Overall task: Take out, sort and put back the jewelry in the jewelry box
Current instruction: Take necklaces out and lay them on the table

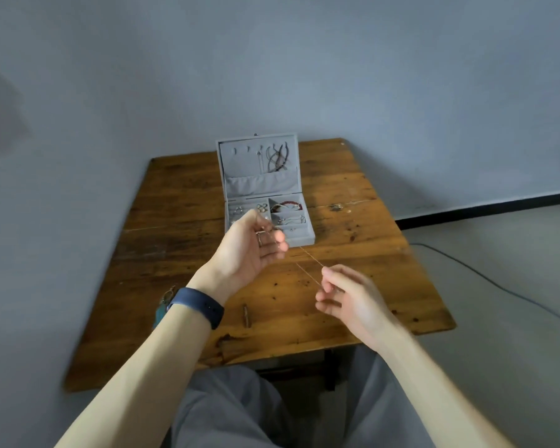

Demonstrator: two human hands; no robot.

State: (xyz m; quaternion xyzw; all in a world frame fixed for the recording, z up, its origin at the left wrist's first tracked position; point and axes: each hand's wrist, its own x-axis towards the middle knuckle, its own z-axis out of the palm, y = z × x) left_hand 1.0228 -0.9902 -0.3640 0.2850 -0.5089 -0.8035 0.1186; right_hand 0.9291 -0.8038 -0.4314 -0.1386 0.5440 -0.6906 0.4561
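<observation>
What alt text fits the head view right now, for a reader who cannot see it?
A thin chain is stretched between the left hand, which grips one end, and the right hand, which pinches the other, above a wooden table. Behind them stands an open grey jewelry box with pieces in its tray and hanging in its lid.

Soft, dim daylight is filling the room, and the wall [401,92] is looking brighter at right and fading to a grey shadow patch at far left. The desk [369,270] is catching a mild sheen on its right half. The wide lens is bowing the desk's edges and stretching the corners. Motion is smearing the fingers [261,221] of the left hand [249,250], and the thin chain [311,257] is barely reading against the wood. The jewelry box [304,239] is showing fairly sharp.
</observation>
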